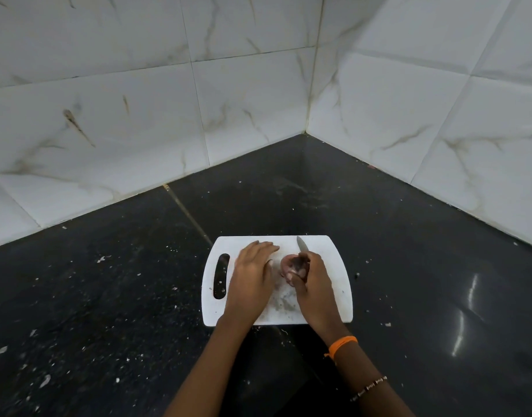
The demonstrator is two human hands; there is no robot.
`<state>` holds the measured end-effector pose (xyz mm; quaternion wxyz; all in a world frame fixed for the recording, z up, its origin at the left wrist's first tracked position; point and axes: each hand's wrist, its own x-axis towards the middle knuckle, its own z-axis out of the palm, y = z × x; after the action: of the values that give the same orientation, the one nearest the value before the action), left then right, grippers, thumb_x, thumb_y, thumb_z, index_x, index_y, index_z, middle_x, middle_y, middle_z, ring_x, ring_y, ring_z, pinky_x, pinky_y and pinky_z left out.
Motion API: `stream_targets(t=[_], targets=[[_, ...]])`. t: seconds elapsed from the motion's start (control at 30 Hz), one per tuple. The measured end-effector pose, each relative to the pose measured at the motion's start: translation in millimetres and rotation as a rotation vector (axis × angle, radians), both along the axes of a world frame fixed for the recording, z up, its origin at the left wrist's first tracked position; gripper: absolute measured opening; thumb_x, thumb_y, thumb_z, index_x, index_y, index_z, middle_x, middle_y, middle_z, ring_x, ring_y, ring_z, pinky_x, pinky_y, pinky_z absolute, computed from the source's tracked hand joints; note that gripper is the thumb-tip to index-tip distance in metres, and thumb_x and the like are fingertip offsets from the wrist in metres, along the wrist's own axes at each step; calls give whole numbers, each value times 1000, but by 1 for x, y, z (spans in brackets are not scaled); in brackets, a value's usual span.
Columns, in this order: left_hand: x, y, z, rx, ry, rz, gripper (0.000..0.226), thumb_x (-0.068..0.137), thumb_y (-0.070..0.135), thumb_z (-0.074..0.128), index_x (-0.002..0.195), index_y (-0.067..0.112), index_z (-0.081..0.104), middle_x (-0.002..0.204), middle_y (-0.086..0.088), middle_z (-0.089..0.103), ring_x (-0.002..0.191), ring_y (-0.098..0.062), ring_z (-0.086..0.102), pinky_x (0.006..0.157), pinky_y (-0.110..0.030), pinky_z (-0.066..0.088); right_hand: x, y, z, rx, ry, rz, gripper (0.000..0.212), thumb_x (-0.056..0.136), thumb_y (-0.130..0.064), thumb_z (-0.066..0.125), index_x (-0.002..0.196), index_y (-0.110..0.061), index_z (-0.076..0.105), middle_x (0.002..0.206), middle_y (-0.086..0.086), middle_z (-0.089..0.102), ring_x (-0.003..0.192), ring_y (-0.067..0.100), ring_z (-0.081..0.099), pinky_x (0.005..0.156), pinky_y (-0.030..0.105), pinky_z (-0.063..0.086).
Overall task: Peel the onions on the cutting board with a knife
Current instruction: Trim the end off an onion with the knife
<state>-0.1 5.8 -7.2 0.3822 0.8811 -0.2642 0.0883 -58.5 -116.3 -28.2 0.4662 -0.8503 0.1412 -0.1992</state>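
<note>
A white cutting board (334, 260) with a handle slot lies on the black counter. A reddish onion (287, 264) sits near the board's middle. My right hand (314, 284) curls round the onion and also holds a knife (301, 244), whose blade points away past the fingers. My left hand (252, 272) lies flat on the board just left of the onion, fingers straight, holding nothing. Much of the onion is hidden by my right fingers.
The board sits in a corner of a dark stone counter (409, 251) bounded by white marble-look tiled walls (138, 115). Small bits of peel and crumbs (101, 259) are scattered over the counter to the left. A smudge marks the board's near part.
</note>
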Motion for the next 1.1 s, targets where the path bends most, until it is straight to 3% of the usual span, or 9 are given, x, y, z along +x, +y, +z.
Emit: stream_targets(t=[0.13,0.23,0.37,0.53,0.67,0.73,0.87,1.0,1.1], targets=[[-11,-14,0,-18,88,-115,31,93,3,48,118,8,63,119,-6,65,110,-17,58,90,-6,32,-3,-3,5,67,39,79,40,94,-11,55,132,-11,42,106,-10,55,95,-10,53,83,7,43],[-14,-18,-4,-22,136,-129,34,91,4,52,124,9,59,126,-5,61,117,-17,54,97,-11,33,-7,-17,10,80,33,36,35,97,-12,49,131,-15,44,113,-7,58,99,-1,57,79,3,40],[-14,-22,-8,-16,196,-112,40,89,7,57,129,12,56,133,-2,56,124,-14,49,102,-14,31,-17,-36,5,-169,114,-129,23,91,-7,56,114,-11,55,111,3,53,99,19,53,80,23,44],[-19,-29,-13,28,192,-99,46,89,16,60,135,18,50,142,0,47,130,-15,42,101,-13,23,-26,-38,-4,-242,334,-102,20,90,-18,60,108,-14,52,109,3,53,94,17,53,76,23,42],[-23,-32,-16,49,188,-75,55,83,23,70,134,22,51,147,2,33,134,-15,32,105,-25,36,-26,-35,2,-255,397,-139,23,87,-24,64,105,-17,51,102,-1,57,90,17,58,73,27,47],[-23,-33,-18,40,182,-52,58,79,17,73,133,20,51,142,-1,31,130,-16,34,102,-21,37,-25,-36,5,-238,415,-154,21,86,-24,64,102,-16,54,97,-1,60,86,18,60,72,28,49],[-18,-32,-20,-29,265,9,61,74,12,76,129,13,49,131,-4,44,119,-18,45,94,-9,31,-27,-38,9,-22,390,-155,13,87,-16,61,99,-13,61,92,3,67,78,14,60,69,23,50],[-16,-34,-17,-32,283,-8,60,72,16,78,126,17,51,124,1,56,112,-13,51,92,-14,35,-30,-30,18,620,334,-164,20,97,-4,41,104,-7,60,86,10,64,70,16,58,63,28,55],[-18,-38,-15,-24,236,9,59,70,17,77,124,18,52,120,3,58,108,-13,53,88,-15,38,-32,-28,28,834,298,-152,26,99,-5,36,103,-9,61,81,8,59,65,14,51,50,20,45]])
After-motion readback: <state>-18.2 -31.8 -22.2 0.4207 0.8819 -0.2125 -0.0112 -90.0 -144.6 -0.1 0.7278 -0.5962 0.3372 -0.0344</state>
